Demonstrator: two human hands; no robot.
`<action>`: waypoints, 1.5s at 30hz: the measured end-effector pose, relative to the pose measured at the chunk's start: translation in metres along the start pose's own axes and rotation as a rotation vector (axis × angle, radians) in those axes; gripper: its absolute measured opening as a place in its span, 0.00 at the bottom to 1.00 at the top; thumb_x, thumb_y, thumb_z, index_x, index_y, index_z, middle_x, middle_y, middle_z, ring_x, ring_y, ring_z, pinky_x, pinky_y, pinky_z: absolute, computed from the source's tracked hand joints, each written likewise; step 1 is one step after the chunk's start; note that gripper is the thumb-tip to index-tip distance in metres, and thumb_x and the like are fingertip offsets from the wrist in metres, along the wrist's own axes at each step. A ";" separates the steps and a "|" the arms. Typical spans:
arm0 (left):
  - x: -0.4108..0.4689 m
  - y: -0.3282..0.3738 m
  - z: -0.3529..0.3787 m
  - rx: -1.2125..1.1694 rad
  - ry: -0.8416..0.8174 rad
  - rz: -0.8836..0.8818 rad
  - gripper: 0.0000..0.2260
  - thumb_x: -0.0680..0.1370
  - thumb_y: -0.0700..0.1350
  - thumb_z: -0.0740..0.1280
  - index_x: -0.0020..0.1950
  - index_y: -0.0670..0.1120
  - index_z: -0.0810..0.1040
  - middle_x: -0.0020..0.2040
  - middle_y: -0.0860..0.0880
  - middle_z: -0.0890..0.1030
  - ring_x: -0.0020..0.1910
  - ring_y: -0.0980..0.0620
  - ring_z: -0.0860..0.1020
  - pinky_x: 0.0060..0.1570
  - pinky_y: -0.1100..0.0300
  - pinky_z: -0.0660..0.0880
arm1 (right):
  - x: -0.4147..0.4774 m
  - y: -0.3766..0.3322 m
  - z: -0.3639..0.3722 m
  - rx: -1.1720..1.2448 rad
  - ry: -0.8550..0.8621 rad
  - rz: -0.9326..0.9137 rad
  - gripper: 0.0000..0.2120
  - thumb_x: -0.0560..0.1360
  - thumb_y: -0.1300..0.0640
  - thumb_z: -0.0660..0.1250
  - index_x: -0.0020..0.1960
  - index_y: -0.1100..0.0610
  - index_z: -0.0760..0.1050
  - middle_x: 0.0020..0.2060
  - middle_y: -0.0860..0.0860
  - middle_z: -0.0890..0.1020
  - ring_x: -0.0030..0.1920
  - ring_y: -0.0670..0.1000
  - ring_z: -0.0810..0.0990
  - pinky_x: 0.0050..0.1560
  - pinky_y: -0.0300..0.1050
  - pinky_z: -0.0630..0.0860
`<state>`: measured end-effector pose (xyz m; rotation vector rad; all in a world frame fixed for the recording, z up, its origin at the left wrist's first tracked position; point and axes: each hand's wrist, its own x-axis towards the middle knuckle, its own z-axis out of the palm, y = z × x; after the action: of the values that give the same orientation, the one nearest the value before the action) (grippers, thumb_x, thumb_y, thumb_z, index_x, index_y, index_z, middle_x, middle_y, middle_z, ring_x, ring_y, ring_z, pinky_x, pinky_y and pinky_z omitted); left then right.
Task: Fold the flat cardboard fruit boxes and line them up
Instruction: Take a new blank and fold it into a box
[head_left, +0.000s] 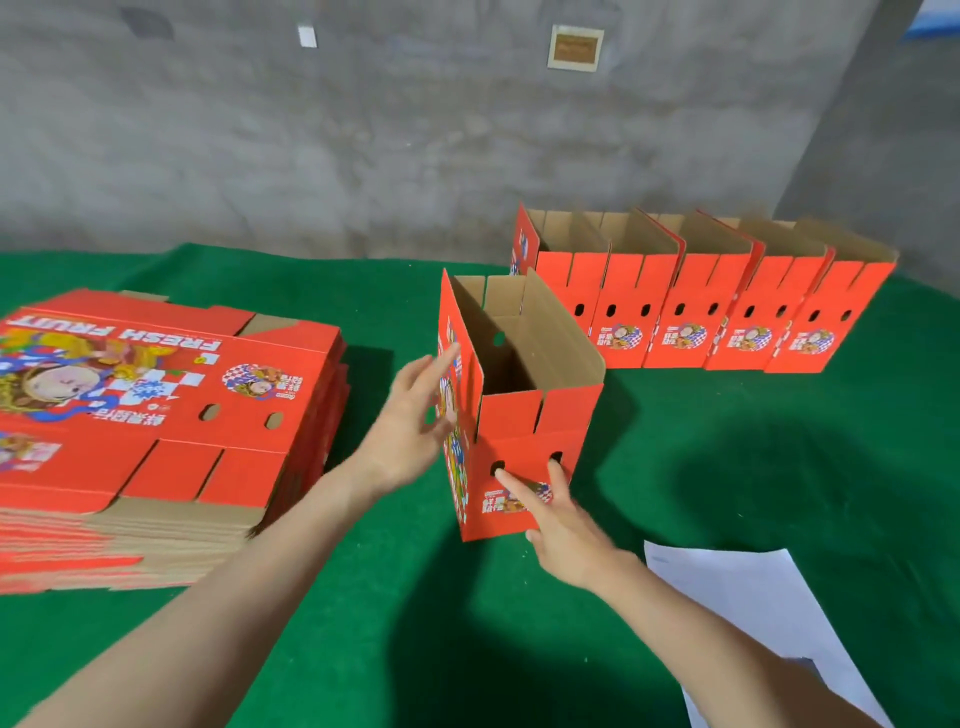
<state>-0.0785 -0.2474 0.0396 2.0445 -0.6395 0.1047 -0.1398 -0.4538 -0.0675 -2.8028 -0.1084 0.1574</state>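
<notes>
Green cloth (753, 519), white paper sheet (748, 597) lower right, grey wall (415, 130).

My green felt table (727, 467): flat red cardboard stack (156, 415) at nine o'clock, upright red box (524, 431) centre, red box row (691, 312) at two, white paper sheet (753, 613) at five.

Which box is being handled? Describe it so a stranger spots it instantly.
On the green table, a row of folded red boxes lines the far right. One box stands alone before the row's left end. Unlike them, the left hand and right hand touch it.
</notes>
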 end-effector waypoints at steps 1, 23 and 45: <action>0.003 0.001 0.004 0.057 -0.025 0.040 0.31 0.78 0.33 0.63 0.76 0.53 0.57 0.74 0.45 0.56 0.72 0.54 0.59 0.68 0.61 0.65 | 0.004 -0.002 0.001 -0.016 0.013 0.005 0.41 0.78 0.62 0.59 0.70 0.26 0.40 0.75 0.59 0.37 0.61 0.64 0.74 0.57 0.48 0.73; 0.176 -0.085 -0.002 0.120 -0.016 -0.103 0.23 0.77 0.32 0.58 0.71 0.42 0.61 0.66 0.42 0.72 0.64 0.42 0.73 0.64 0.52 0.69 | 0.220 -0.021 -0.023 -0.083 -0.065 0.170 0.48 0.75 0.65 0.64 0.72 0.30 0.36 0.70 0.62 0.24 0.69 0.61 0.69 0.57 0.48 0.75; 0.197 -0.196 -0.045 0.900 -0.169 -0.675 0.26 0.78 0.49 0.62 0.73 0.44 0.59 0.73 0.43 0.64 0.73 0.42 0.59 0.70 0.41 0.58 | 0.383 0.061 -0.067 -0.159 -0.016 0.293 0.53 0.71 0.73 0.61 0.72 0.31 0.33 0.74 0.60 0.32 0.75 0.63 0.53 0.59 0.52 0.75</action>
<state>0.1932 -0.2090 -0.0247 3.0556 0.0819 -0.2210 0.2519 -0.4972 -0.0611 -2.9619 0.3008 0.2501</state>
